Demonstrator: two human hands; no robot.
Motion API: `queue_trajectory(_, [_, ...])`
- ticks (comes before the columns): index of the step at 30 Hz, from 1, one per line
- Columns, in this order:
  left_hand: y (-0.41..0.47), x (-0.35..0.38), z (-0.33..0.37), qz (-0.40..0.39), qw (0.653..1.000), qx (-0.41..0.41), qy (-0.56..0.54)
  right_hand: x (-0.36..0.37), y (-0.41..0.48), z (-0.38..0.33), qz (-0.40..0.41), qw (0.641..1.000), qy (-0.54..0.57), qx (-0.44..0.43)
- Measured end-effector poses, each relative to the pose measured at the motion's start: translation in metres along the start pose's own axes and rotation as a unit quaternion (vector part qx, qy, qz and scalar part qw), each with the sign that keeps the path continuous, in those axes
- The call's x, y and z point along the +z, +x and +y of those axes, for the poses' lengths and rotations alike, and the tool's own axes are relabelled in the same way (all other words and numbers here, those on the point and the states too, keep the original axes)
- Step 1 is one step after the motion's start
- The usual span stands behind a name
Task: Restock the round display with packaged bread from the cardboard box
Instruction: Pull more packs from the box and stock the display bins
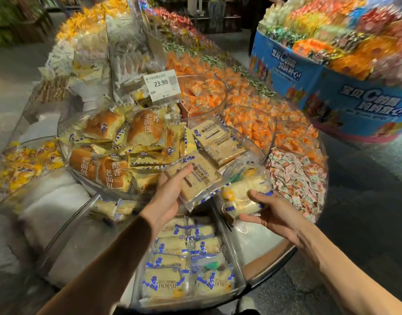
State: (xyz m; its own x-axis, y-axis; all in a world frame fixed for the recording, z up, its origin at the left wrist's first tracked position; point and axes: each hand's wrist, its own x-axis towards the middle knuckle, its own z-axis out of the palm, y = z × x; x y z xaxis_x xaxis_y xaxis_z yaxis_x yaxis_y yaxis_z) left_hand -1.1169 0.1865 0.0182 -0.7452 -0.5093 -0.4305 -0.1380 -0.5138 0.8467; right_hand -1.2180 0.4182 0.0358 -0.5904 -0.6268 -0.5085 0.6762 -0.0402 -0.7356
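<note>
My left hand (pixel 167 196) grips a clear pack of flat toast bread (pixel 196 178) with blue trim, held above the round display (pixel 272 253). To its right, my right hand (pixel 271 211) holds a pack of pale sliced bread (pixel 243 192) from below and the side. Under both hands, a clear compartment (pixel 237 269) near the display's front edge holds several blue-printed bread packs (pixel 172 283). More toast packs (pixel 218 142) lie just beyond my left hand. The cardboard box is out of view.
Golden bun packs (pixel 113 160) fill the bin at left, behind a 23.90 price tag (pixel 162 86). Orange candy bins (pixel 202 94) and pink-green sweets (pixel 298 180) lie right. A blue round display (pixel 332 87) stands far right. White padding (pixel 52 205) lines a left compartment.
</note>
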Motion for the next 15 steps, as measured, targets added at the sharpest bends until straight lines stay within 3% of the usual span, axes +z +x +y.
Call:
queue_trajectory(4, [0.007, 0.010, 0.002, -0.004, 1.000, 0.023, -0.010, -0.014, 0.016, -0.018, -0.013, 1.000, 0.002, 0.006])
queue_trajectory(10, [0.026, 0.057, 0.003, 0.049, 0.996, 0.024, -0.071, -0.051, 0.058, -0.063, -0.049, 0.997, -0.039, 0.038])
queue_trajectory(15, [0.032, 0.094, -0.007, 0.052, 0.996, 0.070, 0.030, -0.085, 0.098, -0.111, -0.078, 0.994, -0.061, 0.044])
